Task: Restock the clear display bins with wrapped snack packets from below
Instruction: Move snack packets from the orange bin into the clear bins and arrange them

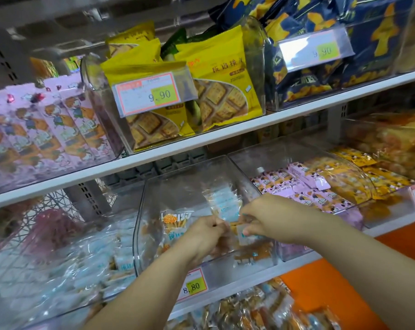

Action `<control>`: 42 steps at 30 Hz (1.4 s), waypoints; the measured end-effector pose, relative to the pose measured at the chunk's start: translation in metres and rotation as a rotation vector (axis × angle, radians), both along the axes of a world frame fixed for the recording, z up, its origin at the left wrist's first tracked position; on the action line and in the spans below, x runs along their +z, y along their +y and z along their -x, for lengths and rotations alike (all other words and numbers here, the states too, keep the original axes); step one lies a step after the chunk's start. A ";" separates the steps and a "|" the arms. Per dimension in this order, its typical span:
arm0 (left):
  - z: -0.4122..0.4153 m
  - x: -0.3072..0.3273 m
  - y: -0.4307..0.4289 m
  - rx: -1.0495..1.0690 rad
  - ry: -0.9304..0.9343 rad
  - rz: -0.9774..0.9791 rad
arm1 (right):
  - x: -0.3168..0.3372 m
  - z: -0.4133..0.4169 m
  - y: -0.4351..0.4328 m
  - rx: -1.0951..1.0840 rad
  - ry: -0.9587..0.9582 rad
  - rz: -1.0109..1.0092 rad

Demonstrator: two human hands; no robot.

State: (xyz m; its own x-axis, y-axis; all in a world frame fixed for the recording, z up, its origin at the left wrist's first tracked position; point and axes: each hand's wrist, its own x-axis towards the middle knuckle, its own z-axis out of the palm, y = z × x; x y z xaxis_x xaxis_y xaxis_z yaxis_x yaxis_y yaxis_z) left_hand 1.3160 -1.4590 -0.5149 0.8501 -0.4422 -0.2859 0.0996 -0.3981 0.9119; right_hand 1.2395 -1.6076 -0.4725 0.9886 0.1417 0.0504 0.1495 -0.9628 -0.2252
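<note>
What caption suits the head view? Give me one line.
Left hand and right hand grip wrapped snack packets at a clear bin.

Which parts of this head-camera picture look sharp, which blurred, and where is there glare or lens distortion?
Head view throughout: the yellow biscuit packets are sharpest; the pink packets at far left smear into blur; glare whitens the price label at upper right; the white shelf edge slants and bows slightly, likely wide-angle distortion.

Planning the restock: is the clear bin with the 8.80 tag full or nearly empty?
Nearly empty: the bin holds only a few packets at its bottom; bare clear walls above them.
</note>
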 end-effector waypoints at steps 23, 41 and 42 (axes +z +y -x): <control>0.009 0.000 0.011 -0.375 -0.744 -0.256 | -0.004 0.019 -0.018 -0.076 -0.175 0.261; 0.014 0.002 0.006 -0.489 -0.193 -0.304 | -0.026 0.011 -0.007 -0.140 -0.164 0.365; 0.014 0.004 0.008 -0.486 -0.233 -0.302 | -0.025 0.012 -0.007 -0.138 -0.167 0.344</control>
